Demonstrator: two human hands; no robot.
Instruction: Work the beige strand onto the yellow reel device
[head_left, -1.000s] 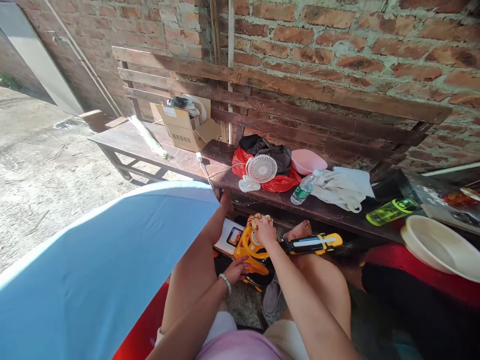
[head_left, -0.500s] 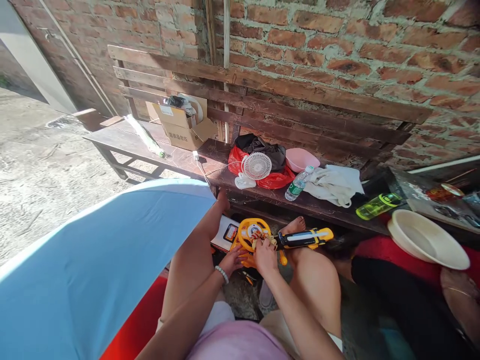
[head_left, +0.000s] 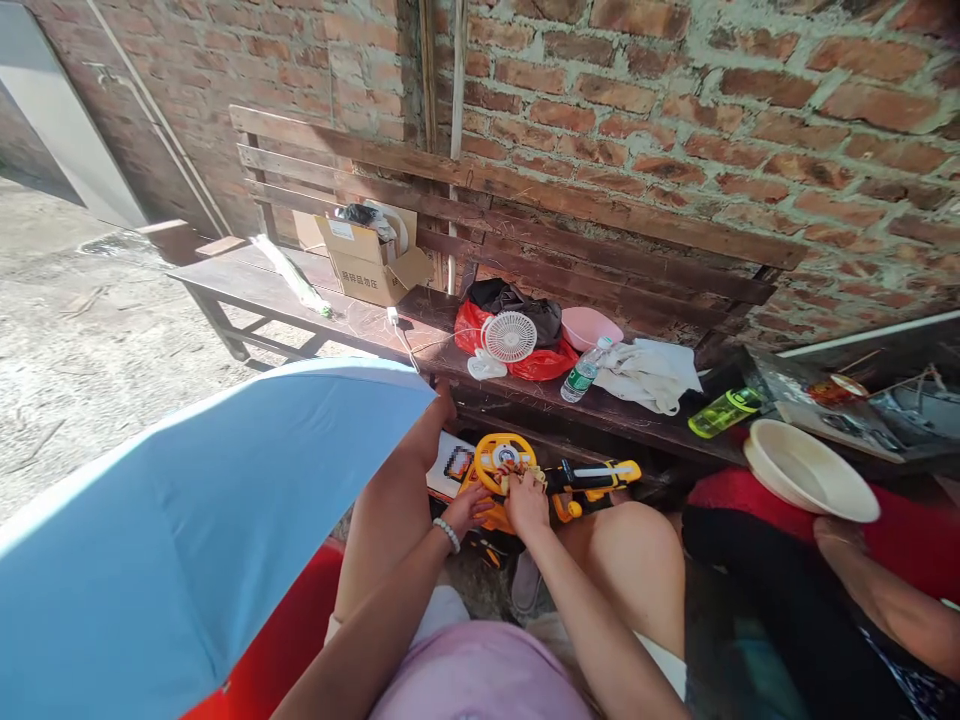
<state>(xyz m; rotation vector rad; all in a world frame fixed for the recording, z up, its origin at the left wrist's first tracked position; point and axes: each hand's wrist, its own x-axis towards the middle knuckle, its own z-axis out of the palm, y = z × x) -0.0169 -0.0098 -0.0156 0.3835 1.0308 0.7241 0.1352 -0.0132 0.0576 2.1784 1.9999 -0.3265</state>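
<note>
The right hand (head_left: 527, 500) is now resting low on the yellow toy (head_left: 501, 478), at about six o'clock of its round yellow wheel (head_left: 504, 456). A second ago that hand was sitting up on the top of the toy, covering the wheel; it has been sliding down toward the person's lap, so the full ring and its pale centre are now showing. The fingers are curled and pressed together around something small and pale against the wheel's lower rim; what exactly they are pinching is too small to tell. The left hand (head_left: 466, 507), with a bead bracelet (head_left: 449, 534) on its wrist, is staying at the toy's eight o'clock side, fingers loosely spread and bracing the body, much as before. Judging from this, the work is shifting from the top of the toy to its lower front edge.

The toy is sitting on the floor between the person's knees, just below the front edge of the wooden table (head_left: 360, 320). Its wheel is facing up toward the camera. A yellow and black arm (head_left: 596, 474) is lying at three o'clock of the wheel, its long axis running nearly level from nine to three, with the far tip pointing to three o'clock.
</note>
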